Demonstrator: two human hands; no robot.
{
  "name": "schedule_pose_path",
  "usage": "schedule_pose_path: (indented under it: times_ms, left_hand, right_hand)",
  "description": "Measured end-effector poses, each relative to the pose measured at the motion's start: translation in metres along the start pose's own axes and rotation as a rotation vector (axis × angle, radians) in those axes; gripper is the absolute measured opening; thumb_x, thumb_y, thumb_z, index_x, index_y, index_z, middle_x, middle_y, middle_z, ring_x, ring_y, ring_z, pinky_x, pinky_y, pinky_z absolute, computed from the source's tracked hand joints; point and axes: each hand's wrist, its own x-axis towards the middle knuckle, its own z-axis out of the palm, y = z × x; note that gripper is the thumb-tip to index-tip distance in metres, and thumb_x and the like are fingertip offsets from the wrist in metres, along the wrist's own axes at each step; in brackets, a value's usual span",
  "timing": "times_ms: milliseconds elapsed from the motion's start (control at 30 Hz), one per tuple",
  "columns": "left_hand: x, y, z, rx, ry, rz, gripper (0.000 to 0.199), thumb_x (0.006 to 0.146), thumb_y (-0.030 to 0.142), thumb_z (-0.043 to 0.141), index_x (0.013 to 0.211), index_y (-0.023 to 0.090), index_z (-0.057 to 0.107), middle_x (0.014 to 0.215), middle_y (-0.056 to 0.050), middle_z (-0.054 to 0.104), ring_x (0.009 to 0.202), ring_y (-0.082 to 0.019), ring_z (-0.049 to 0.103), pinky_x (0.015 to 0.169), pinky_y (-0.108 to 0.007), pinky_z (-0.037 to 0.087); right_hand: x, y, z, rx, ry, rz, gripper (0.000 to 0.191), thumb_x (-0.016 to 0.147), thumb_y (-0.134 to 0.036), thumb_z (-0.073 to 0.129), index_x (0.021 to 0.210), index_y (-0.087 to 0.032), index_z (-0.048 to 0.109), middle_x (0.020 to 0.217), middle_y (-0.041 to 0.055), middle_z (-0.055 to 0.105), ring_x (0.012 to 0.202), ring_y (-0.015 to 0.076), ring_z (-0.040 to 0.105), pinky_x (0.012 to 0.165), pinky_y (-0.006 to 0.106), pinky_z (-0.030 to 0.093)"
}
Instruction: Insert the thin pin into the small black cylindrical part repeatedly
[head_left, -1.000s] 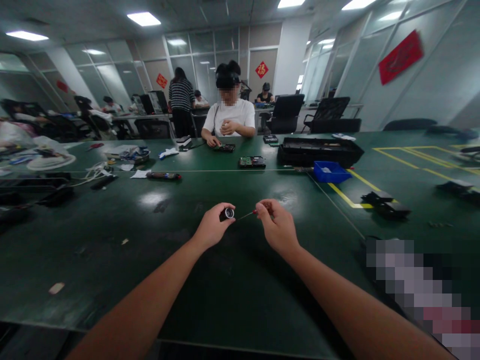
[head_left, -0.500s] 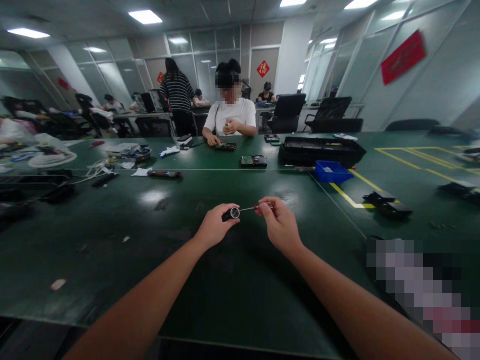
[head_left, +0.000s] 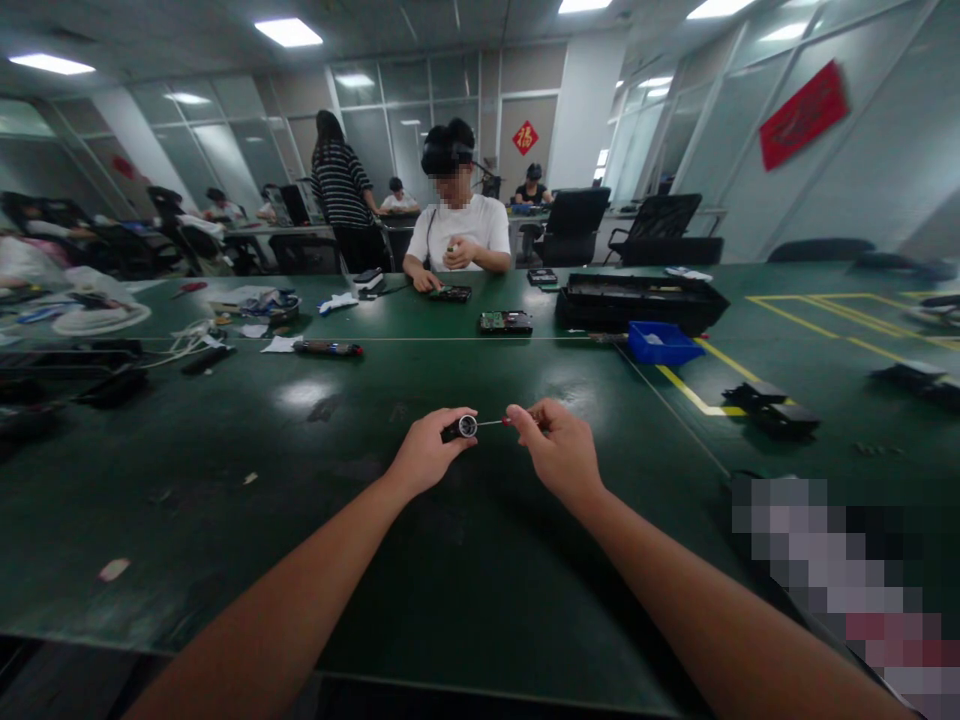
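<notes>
Wrapped around a short black cylindrical part [head_left: 452,431] is my left hand [head_left: 426,450]; the part's pale, ring-shaped open end [head_left: 467,426] faces me. My right hand [head_left: 561,445] grips a small screwdriver [head_left: 507,421] by its red handle, with thumb and fingers closed on it. The thin metal shaft points left, and its tip is at the side of the black part, close to the ring. Whether the tip sits in a screw is too small to tell. Both hands are above the green table [head_left: 420,600].
Across the table a person [head_left: 461,230] handles a circuit board [head_left: 450,293]. Another board [head_left: 505,322] lies nearer. A long black housing [head_left: 637,305] and blue tray [head_left: 664,343] stand right of centre. A dark tool [head_left: 328,348] and cables [head_left: 184,345] lie left.
My right hand's thumb and fingers have shifted on the screwdriver handle, the thumb now further left. My left hand and the black part stay nearly in place.
</notes>
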Motion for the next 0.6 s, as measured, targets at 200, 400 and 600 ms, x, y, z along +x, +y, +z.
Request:
schedule_pose_path:
  times_ms: [200,400,600]
  left_hand:
    - [-0.0004,-0.0029,0.0001,0.017,-0.006,0.032,0.038,0.082,0.025,0.073,0.120,0.027,0.069,0.121,-0.005,0.069,0.115,-0.025,0.060,0.104,-0.042,0.042]
    - [0.0004,-0.0047,-0.0005,0.021,0.011,0.035,0.038,0.082,0.023,0.074,0.120,0.026,0.069,0.121,-0.005,0.069,0.115,-0.024,0.061,0.105,-0.041,0.042]
    - [0.0014,-0.0048,-0.0009,0.024,0.024,0.029,0.038,0.082,0.022,0.073,0.119,0.025,0.069,0.119,-0.006,0.069,0.113,-0.024,0.062,0.102,-0.040,0.043]
  right_hand:
    - [0.0011,0.0016,0.0013,-0.127,0.035,-0.025,0.054,0.091,-0.060,0.056,0.053,-0.022,0.050,0.045,-0.0034,0.048,0.043,0.0121,0.045,0.048,0.028,0.032]
    - [-0.0006,0.0034,0.0041,-0.088,-0.017,-0.051,0.040,0.090,-0.057,0.060,0.069,-0.023,0.059,0.058,-0.0008,0.062,0.051,0.0151,0.055,0.052,0.028,0.038]
    - [-0.0023,0.0004,0.0039,0.063,-0.109,-0.099,0.019,0.096,-0.035,0.054,0.105,-0.022,0.063,0.089,0.0048,0.074,0.080,0.0206,0.070,0.072,0.034,0.051]
